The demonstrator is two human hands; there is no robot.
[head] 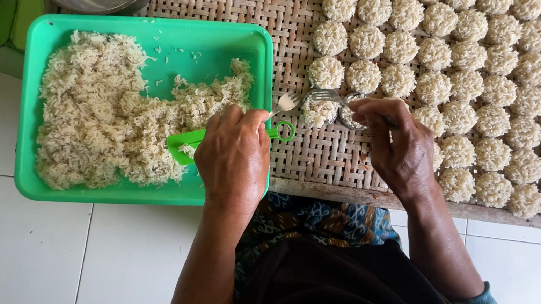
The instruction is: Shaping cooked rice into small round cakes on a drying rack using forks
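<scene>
Silver metal fork point(309, 98) lay left-right, tines pointing right onto a round rice cake point(318, 111), gripped by the left hand point(234, 157); right hand point(393, 145) pinched a small metal ring point(352, 109).

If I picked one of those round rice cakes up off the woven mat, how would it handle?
Probably crumbly: each rice cake looks like loose grains merely pressed together, like the rice in the green tray. Likely light, being small and airy. It should not roll, since it lies flat on the mat. The right hand seems to shape one with a fork in a ring.
</scene>
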